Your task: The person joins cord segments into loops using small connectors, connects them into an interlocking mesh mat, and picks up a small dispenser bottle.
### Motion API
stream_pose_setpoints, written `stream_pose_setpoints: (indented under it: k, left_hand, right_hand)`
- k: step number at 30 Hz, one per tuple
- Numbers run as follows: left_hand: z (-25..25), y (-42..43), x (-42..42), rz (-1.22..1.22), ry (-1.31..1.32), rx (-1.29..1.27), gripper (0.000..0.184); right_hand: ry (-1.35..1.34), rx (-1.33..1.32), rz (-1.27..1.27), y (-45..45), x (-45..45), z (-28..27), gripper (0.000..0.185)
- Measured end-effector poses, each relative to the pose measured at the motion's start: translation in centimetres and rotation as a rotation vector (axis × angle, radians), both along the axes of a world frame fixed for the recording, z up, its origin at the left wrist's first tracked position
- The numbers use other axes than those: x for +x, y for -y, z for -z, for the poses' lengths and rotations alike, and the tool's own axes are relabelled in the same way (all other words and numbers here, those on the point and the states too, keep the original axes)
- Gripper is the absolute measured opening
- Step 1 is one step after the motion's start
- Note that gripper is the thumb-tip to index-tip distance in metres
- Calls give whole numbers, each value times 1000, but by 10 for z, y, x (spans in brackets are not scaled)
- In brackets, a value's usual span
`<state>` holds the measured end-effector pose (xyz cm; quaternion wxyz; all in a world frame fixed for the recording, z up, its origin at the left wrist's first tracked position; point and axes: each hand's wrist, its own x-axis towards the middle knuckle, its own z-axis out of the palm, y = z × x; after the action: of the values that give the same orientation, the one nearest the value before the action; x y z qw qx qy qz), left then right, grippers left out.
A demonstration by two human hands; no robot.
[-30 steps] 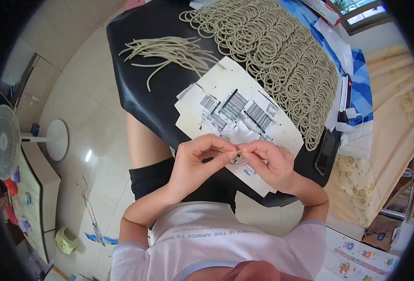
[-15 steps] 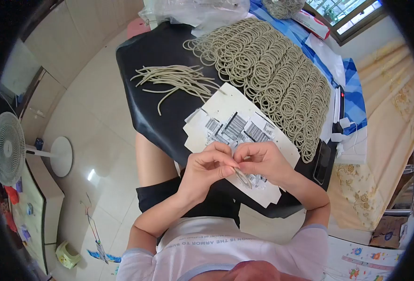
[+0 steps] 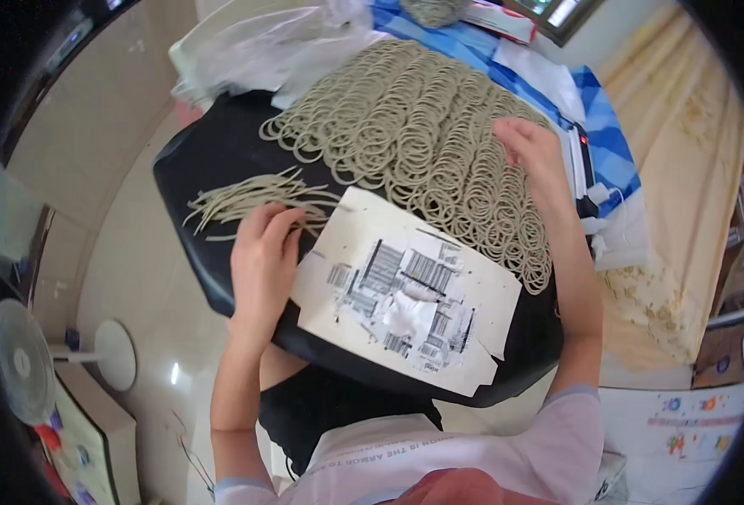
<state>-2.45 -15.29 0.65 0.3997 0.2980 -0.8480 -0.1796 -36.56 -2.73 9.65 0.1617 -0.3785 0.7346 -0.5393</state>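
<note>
My left hand [image 3: 262, 257] reaches over the near side of a pile of thin beige cords [image 3: 241, 198], at the left of the black table top. Its fingers are bent with the thumb apart, and no cord shows clearly between them. My right hand [image 3: 533, 156] hovers over or touches the right part of a wide bed of overlapping beige rings [image 3: 414, 126]. Those fingers curl loosely, with a gap to the thumb; whether a ring is at the fingertips is hard to see. Between the hands lies a cream board [image 3: 321, 278] covered with barcode labels [image 3: 384, 268] and a crumpled white piece [image 3: 410, 316].
The black table cover [image 3: 212, 147] bears the cords and board. Clear plastic bags [image 3: 279, 50] lie at the back left, and a blue checked cloth [image 3: 599, 109] at the back right. A white fan [image 3: 22, 362] stands on the left.
My hands were together over the board, pinching a small loop of cord. They have parted: the left to the cords, the right to the rings. The view has shifted.
</note>
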Motion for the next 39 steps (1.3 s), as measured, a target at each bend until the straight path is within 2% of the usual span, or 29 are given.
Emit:
stream_pose_setpoints:
  k: [2,6,8,13,19,22,25,28,31,34,39]
  left_hand:
    - [4,6,1,-3,17,98,21]
    - [6,5,1,-40,57,36,19]
    - [1,2,-1,-43,39,120,15]
    - [1,4,0,-25,34,152,14]
    - [-2,3,-1,-36,38,200,14]
    - [-2,3,-1,-31,53,164,13]
    - [-4,2,-1,-30,53,165,12]
    - [2,5,1,-26,78,66,12]
    - [4,7,3,-9,97,40,13]
    - [2,5,0,-24,49,106,13]
    - [2,3,-1,-2,78,17,15]
  right_hand:
    - [-2,-1,51,20,-47,10,28]
    - [-1,72,118,49,-103,26,24]
    - [-5,89,143,63,-121,33,21]
    - [-40,52,256,89,-148,55,19]
    - [-118,87,258,97,-155,64,22]
    - [-304,170,292,100,-169,72,28]
    - [-456,339,346,98,-152,58,31]
    - [-619,356,444,91,-125,44,35]
    - [-614,228,326,79,-120,43,37]
    - [-596,109,197,61,-76,40,36]
    - [-338,103,-101,13,35,29,20]
